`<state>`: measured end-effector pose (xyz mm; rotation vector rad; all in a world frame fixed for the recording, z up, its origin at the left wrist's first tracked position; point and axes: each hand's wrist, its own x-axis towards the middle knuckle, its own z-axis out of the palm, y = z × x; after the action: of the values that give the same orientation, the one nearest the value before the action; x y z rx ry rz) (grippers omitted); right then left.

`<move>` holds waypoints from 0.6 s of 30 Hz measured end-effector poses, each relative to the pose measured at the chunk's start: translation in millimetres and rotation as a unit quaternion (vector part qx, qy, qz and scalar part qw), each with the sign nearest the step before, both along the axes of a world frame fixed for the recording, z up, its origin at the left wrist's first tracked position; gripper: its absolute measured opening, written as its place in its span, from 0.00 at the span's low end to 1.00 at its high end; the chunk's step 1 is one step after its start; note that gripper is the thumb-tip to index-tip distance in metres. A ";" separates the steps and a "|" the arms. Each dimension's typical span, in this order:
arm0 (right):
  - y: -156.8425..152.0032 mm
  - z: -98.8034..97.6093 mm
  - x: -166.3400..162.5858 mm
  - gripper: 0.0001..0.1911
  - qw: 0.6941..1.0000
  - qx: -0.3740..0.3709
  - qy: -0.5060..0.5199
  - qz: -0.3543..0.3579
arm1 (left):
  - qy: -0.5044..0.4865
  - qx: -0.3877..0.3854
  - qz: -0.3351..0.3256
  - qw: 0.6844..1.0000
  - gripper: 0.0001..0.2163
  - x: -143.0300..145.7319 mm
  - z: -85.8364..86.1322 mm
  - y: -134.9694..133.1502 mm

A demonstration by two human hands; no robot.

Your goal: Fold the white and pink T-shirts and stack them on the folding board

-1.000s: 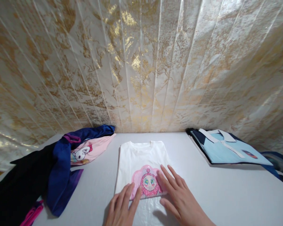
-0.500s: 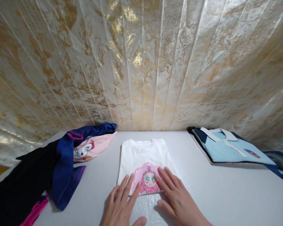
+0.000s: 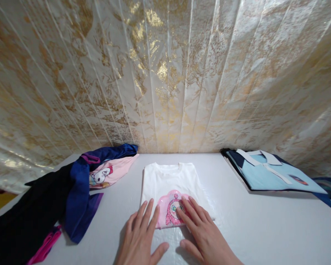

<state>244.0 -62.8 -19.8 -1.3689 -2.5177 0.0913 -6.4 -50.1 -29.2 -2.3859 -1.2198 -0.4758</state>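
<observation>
A white T-shirt [image 3: 168, 180] lies flat, apparently folded, collar toward the top, at the lower center of the frame, its pink cartoon print [image 3: 162, 209] near the bottom edge. The right hand [image 3: 206, 235] has shifted inward over the past second, its fingertips now covering part of the printed face. The left hand [image 3: 138, 235] rests at the shirt's lower left edge, its thumb now spread out to the side. Both hands are open, fingers extended, with nothing gripped; how hard they press cannot be told. The shift looks more like smoothing or steadying than lifting.

Around them stretches a pale tabletop [image 3: 264, 232]. At left, a black garment [image 3: 38, 206] lies loosely with a navy garment [image 3: 78, 206] and a pink garment [image 3: 123, 171] bearing a cartoon dog. At right, a light blue polo shirt [image 3: 267, 175] tops a neat pile. A gold-patterned hanging [image 3: 176, 110] fills the upper frame.
</observation>
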 end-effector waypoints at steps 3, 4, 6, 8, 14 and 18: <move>4.3 3.6 -8.7 0.36 0.999 -0.008 0.006 0.034 | -0.005 -0.002 0.012 1.000 0.34 -2.3 -0.7 2.2; 7.0 4.9 -11.9 0.36 0.998 -0.016 0.006 0.053 | -0.005 -0.004 0.014 1.000 0.34 -2.8 -1.6 2.7; 14.7 8.0 -16.5 0.36 0.997 -0.031 0.005 0.066 | -0.004 -0.008 0.016 1.000 0.35 -3.6 -3.5 3.4; 23.7 12.3 -17.6 0.34 0.999 -0.035 0.007 0.031 | -0.004 -0.016 0.020 1.000 0.35 -3.9 -5.2 3.8; 37.3 22.3 -26.9 0.32 0.998 -0.052 0.012 0.032 | -0.015 -0.043 0.018 0.999 0.37 -3.4 -6.8 4.9; 42.9 20.0 -36.3 0.31 0.998 -0.060 0.007 0.023 | -0.021 -0.062 0.024 0.998 0.39 -4.8 -5.4 4.6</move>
<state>207.7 -20.0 0.2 -1.3498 -2.5694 0.2645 -11.2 -45.5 -34.6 -2.4549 -1.3583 -0.4485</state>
